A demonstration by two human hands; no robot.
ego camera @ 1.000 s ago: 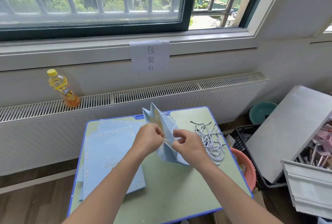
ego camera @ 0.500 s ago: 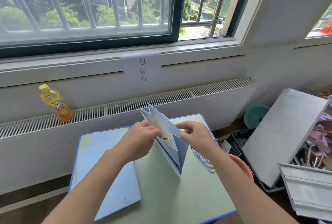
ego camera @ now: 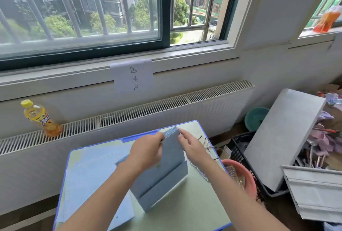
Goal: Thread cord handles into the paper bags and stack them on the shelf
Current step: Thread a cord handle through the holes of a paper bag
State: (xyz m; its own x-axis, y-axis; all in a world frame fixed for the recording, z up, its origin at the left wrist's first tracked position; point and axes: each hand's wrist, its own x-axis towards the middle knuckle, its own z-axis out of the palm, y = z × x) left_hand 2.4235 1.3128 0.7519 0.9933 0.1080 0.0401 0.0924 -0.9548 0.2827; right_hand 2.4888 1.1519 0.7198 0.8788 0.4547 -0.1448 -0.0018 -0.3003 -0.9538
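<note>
Head camera view, looking down at a small green table (ego camera: 194,210) with a blue rim, set against a white radiator under a barred window. A light blue paper bag (ego camera: 162,173), folded flat, stands tilted on its bottom edge near the middle of the table. The left hand (ego camera: 146,153) grips the bag's upper left edge with fingers curled around it. The right hand (ego camera: 192,148) touches the bag's upper right corner with its fingertips; motion blur hides whether they pinch the paper or only rest on it. A stack of flat blue bags (ego camera: 92,179) lies on the left part of the table, partly under the left forearm. A bundle of cord handles (ego camera: 208,144) lies on the table's right side, just behind the right hand and mostly hidden by it. A yellow drink bottle (ego camera: 39,118) stands on the radiator at the left. A paper sign (ego camera: 134,76) with handwritten characters hangs from the window sill.
</note>
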